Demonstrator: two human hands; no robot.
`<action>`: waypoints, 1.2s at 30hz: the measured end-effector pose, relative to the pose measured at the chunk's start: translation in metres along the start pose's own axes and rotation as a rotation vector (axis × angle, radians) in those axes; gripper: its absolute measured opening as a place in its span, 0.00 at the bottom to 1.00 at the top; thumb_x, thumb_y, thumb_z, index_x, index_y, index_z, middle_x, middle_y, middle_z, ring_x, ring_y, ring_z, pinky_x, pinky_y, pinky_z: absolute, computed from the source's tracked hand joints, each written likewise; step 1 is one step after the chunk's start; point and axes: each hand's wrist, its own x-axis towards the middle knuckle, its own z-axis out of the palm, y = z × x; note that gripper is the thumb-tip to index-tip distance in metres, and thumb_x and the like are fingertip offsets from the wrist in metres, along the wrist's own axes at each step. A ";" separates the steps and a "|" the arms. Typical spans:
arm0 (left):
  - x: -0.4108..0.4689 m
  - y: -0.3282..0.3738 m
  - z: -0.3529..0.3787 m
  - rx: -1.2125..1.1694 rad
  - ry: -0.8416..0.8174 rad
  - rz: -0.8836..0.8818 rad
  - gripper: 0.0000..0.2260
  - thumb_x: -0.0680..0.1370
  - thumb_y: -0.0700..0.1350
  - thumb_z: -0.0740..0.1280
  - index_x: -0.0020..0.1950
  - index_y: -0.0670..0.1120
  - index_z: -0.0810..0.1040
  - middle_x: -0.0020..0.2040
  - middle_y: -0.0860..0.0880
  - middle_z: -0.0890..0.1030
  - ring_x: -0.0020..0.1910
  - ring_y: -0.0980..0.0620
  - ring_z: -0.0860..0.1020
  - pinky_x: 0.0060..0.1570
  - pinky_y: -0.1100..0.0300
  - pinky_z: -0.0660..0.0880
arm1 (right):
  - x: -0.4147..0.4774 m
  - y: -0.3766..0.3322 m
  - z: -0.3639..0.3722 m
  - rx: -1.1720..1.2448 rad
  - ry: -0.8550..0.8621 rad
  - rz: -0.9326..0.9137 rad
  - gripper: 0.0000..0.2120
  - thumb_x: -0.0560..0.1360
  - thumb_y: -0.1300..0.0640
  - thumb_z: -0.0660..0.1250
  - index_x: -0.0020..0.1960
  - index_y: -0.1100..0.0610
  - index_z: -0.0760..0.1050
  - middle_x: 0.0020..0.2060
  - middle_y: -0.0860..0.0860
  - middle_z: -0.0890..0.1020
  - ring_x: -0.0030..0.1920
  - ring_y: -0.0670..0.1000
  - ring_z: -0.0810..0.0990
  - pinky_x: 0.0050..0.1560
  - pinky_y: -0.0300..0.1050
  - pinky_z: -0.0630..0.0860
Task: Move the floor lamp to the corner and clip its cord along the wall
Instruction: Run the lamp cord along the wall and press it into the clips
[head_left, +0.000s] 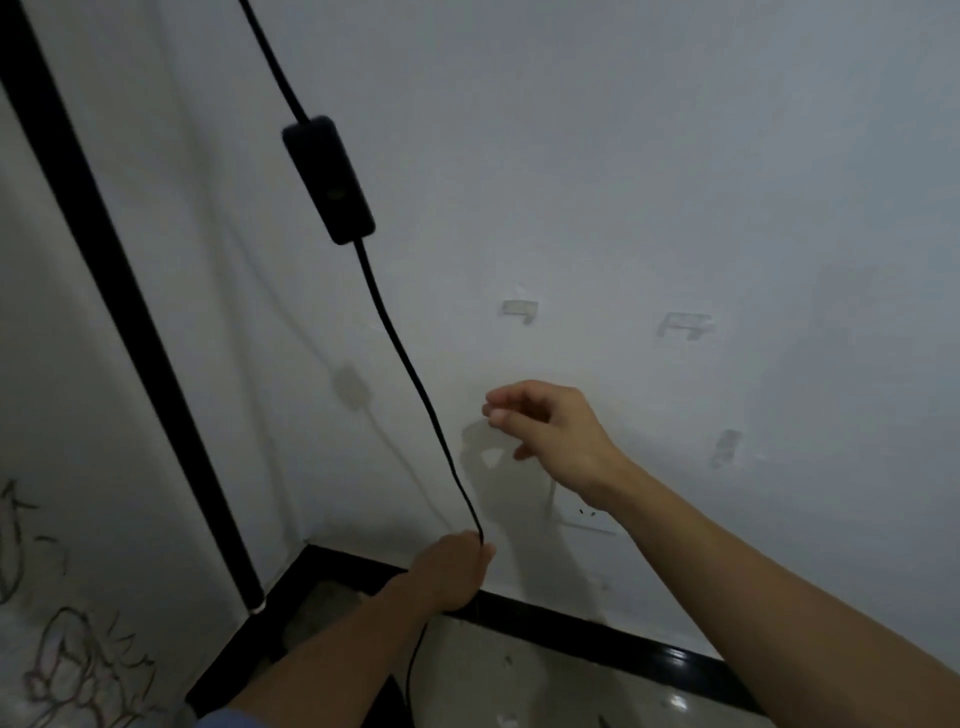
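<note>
The black lamp pole (111, 291) stands in the corner, slanting down to the floor. Its black cord (410, 374) hangs from the top of the view, carries an inline switch box (328, 179), and runs down into my left hand (454, 569), which grips it low near the skirting. My right hand (545, 423) is raised close to the white wall, fingers loosely curled and holding nothing I can see. Three clear adhesive clips are stuck on the wall: one (518, 310) above my right hand, one (685, 325) further right, one (726, 447) lower right.
A white wall socket (582, 512) sits just under my right wrist. Black skirting (571, 626) runs along the wall base above the glossy tiled floor (545, 686). The left wall (62, 597) has pencil scribbles.
</note>
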 end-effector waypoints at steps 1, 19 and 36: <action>-0.001 0.001 0.001 -0.013 -0.004 0.001 0.21 0.82 0.53 0.50 0.53 0.38 0.73 0.55 0.36 0.78 0.53 0.40 0.76 0.55 0.52 0.71 | 0.001 -0.008 0.006 0.062 -0.057 0.021 0.07 0.79 0.58 0.66 0.55 0.53 0.80 0.51 0.50 0.86 0.53 0.47 0.84 0.44 0.41 0.79; 0.001 -0.036 -0.047 -0.158 -0.039 -0.020 0.12 0.75 0.53 0.68 0.44 0.43 0.77 0.36 0.49 0.76 0.38 0.51 0.76 0.36 0.63 0.71 | 0.024 -0.045 -0.025 0.311 0.081 -0.163 0.10 0.80 0.58 0.64 0.45 0.53 0.84 0.29 0.45 0.73 0.29 0.45 0.70 0.37 0.41 0.75; -0.057 0.118 -0.218 -0.924 0.616 0.634 0.08 0.75 0.38 0.68 0.50 0.47 0.83 0.30 0.46 0.72 0.28 0.54 0.71 0.29 0.63 0.74 | 0.016 0.002 -0.017 -0.118 0.202 0.116 0.16 0.78 0.50 0.67 0.36 0.54 0.85 0.23 0.45 0.72 0.20 0.43 0.65 0.22 0.35 0.64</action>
